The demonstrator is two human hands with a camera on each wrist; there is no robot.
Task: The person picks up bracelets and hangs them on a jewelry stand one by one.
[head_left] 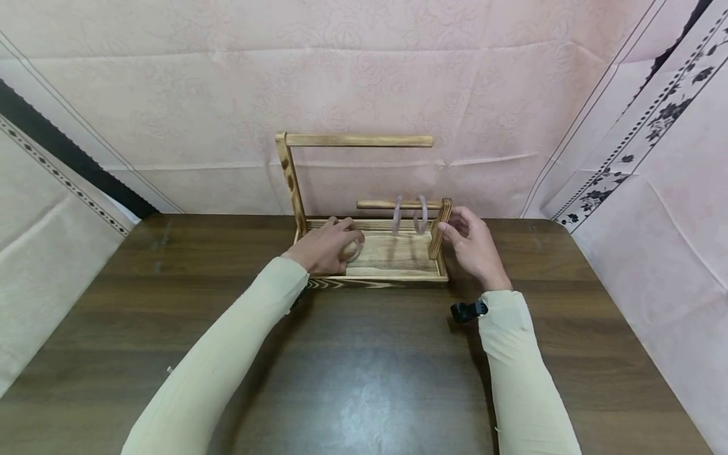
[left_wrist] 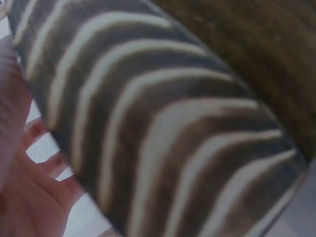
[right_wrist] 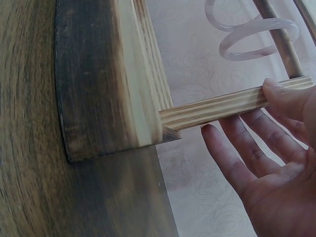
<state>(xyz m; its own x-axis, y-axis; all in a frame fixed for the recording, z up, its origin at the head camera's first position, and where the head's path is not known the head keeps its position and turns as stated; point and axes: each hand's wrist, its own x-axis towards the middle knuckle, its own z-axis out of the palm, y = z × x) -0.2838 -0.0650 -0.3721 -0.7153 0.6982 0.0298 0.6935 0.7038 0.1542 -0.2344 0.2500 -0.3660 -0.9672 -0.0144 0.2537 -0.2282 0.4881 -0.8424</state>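
Note:
A wooden bangle stand (head_left: 392, 276) with a shallow tray base is on the table; a tall post and long bar rise at its left, a short post and bar at its right. Two pale lilac bangles (head_left: 421, 215) hang on the short bar. Over the tray's left part, my left hand (head_left: 330, 245) holds another pale bangle (head_left: 354, 253), partly hidden by the fingers. At the right, my right hand (head_left: 474, 246) grips the short post (right_wrist: 217, 106) between thumb and fingers. The left wrist view is mostly filled by the tray's striped side (left_wrist: 148, 108).
The brown wooden table (head_left: 364, 366) extends around the stand. A pale patterned cloth (head_left: 364, 76) hangs behind the table's far edge and at both sides. A black strap device (head_left: 469, 311) is on the right wrist.

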